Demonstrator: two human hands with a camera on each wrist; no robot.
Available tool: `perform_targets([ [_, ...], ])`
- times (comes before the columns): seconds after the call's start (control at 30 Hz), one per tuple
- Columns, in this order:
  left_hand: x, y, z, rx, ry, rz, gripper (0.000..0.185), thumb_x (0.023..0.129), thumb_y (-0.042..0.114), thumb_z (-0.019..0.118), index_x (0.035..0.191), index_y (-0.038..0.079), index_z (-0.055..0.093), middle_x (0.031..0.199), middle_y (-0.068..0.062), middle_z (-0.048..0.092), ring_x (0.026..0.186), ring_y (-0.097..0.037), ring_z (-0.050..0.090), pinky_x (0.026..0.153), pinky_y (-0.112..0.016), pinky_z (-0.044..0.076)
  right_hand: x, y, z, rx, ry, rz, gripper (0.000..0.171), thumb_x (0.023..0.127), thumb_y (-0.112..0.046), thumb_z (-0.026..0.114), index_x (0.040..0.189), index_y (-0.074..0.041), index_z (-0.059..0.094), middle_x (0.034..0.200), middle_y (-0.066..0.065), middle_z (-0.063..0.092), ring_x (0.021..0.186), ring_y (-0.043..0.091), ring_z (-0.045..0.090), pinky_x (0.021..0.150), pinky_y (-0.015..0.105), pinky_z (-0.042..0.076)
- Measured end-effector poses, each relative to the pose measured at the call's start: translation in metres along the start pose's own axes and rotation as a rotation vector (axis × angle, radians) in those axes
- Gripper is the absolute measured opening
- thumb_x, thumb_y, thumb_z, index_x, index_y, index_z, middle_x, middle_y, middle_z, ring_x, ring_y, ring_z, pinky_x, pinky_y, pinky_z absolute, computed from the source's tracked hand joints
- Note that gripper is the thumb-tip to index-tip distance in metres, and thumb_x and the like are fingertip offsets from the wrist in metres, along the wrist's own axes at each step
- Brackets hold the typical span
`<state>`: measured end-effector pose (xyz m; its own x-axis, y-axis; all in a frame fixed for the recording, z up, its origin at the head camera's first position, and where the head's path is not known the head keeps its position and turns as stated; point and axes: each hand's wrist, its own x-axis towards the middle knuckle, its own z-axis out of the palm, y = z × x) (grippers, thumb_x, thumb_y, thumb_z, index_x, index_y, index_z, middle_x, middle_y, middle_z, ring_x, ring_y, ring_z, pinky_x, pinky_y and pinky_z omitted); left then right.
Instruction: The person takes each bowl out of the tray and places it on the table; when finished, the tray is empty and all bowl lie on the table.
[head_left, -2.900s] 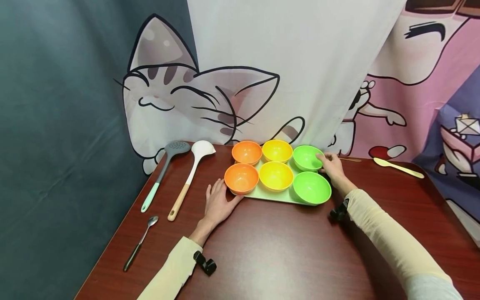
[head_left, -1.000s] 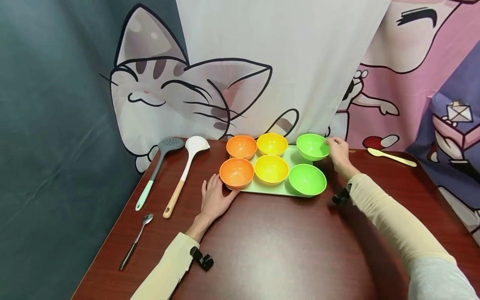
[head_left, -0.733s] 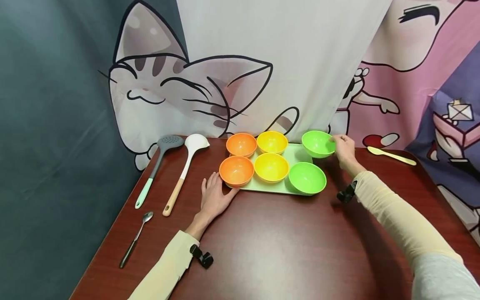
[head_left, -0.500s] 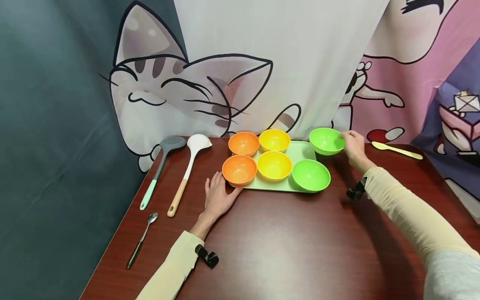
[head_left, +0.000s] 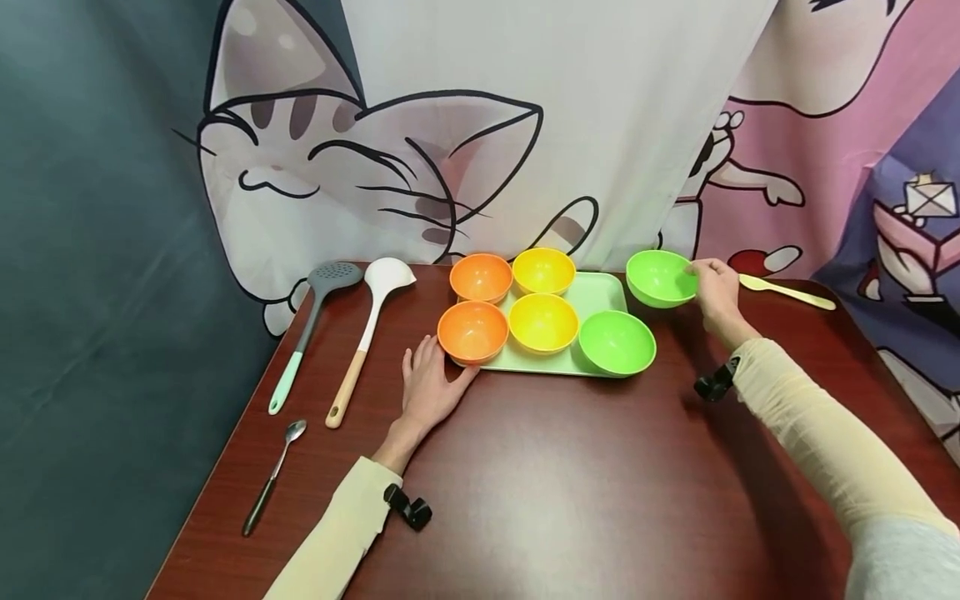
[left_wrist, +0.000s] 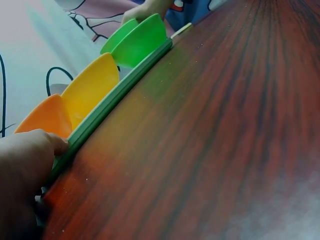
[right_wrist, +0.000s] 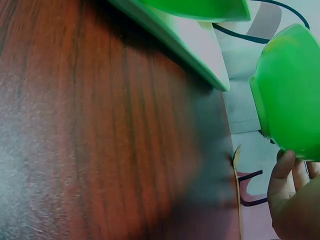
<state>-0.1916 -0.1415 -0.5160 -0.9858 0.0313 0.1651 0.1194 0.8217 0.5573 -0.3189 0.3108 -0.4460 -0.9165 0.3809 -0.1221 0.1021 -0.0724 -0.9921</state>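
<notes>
Backdrop: cartoon cat cloth behind dark red wooden desk [head_left: 570, 492].
Right hand [head_left: 716, 287]: its grip pinches the rim of a bright green plastic bowl [head_left: 662, 277], held above the desk, just right of the pale green tray [head_left: 600, 292].
Left hand [head_left: 427, 387]: flat, fingers straight, at the tray's near-left corner.
Right wrist view: shows the bowl's underside [right_wrist: 290, 95] clear of the tray edge.
Left wrist view: shows a fingertip touching the tray rim [left_wrist: 110, 102].
Around: five bowls on the tray; grey slotted spoon [head_left: 311, 321], white ladle [head_left: 371, 329], metal spoon [head_left: 273, 475] left; cream spoon [head_left: 787, 292] behind the right hand.
</notes>
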Motion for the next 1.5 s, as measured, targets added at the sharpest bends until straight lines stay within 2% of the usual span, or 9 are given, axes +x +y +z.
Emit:
perform_targets([
  [0.2,0.0,0.001,0.001,0.017,0.0,0.012,0.085,0.09,0.061,0.06,0.153,0.01,0.037,0.152,-0.014,0.043,0.149,-0.032,0.029,0.12,-0.062,0.009,-0.002,0.007,-0.007,0.032,0.008,0.047,0.014,0.09,-0.007,0.058,0.081,-0.015,0.064,0.08,-0.008,0.058,0.057,0.002,0.058,0.047,0.018,0.05],
  [0.63,0.0,0.002,-0.002,0.015,0.008,-0.001,0.085,0.09,0.062,0.06,0.153,0.008,0.037,0.152,-0.015,0.043,0.15,-0.032,0.028,0.121,-0.062,0.009,-0.004,0.011,-0.023,0.088,-0.011,0.062,0.007,0.091,-0.006,0.063,0.087,-0.011,0.066,0.078,-0.005,0.059,0.053,0.006,0.059,0.045,0.026,0.054],
  [0.9,-0.003,0.002,-0.001,0.023,0.0,0.003,0.086,0.091,0.063,0.059,0.154,0.009,0.036,0.152,-0.015,0.043,0.15,-0.032,0.028,0.121,-0.061,0.008,-0.013,0.012,-0.045,0.135,0.027,0.092,0.007,0.091,-0.006,0.064,0.087,-0.012,0.065,0.074,-0.006,0.06,0.053,0.007,0.059,0.045,0.027,0.054],
  [1.07,-0.005,0.001,-0.001,0.013,0.004,-0.001,0.086,0.091,0.062,0.06,0.153,0.007,0.036,0.152,-0.016,0.043,0.149,-0.032,0.028,0.121,-0.062,0.008,-0.017,0.01,-0.059,0.144,0.012,0.086,0.006,0.092,-0.008,0.066,0.088,-0.012,0.062,0.077,-0.005,0.06,0.052,0.007,0.061,0.047,0.027,0.055],
  [1.27,-0.001,0.001,-0.005,0.014,-0.003,0.004,0.085,0.091,0.06,0.06,0.153,0.008,0.036,0.153,-0.016,0.043,0.15,-0.032,0.028,0.121,-0.062,0.008,-0.018,0.003,-0.075,0.19,0.053,0.082,0.008,0.09,-0.005,0.066,0.087,-0.01,0.062,0.071,-0.003,0.057,0.051,0.008,0.058,0.046,0.028,0.056],
  [1.37,-0.001,0.001,-0.006,0.019,-0.009,0.001,0.085,0.091,0.061,0.059,0.153,0.008,0.036,0.153,-0.016,0.042,0.15,-0.032,0.027,0.121,-0.062,0.007,-0.019,0.0,-0.082,0.208,0.071,0.092,0.009,0.091,-0.003,0.064,0.086,-0.01,0.061,0.07,-0.004,0.06,0.051,0.008,0.061,0.047,0.028,0.056],
  [1.5,-0.002,0.001,-0.003,0.018,-0.012,-0.002,0.086,0.091,0.061,0.06,0.154,0.008,0.035,0.153,-0.017,0.042,0.15,-0.033,0.027,0.121,-0.062,0.008,-0.022,-0.004,-0.093,0.236,0.091,0.099,0.009,0.091,-0.002,0.064,0.091,-0.009,0.059,0.078,-0.005,0.064,0.053,0.01,0.067,0.048,0.029,0.057],
])
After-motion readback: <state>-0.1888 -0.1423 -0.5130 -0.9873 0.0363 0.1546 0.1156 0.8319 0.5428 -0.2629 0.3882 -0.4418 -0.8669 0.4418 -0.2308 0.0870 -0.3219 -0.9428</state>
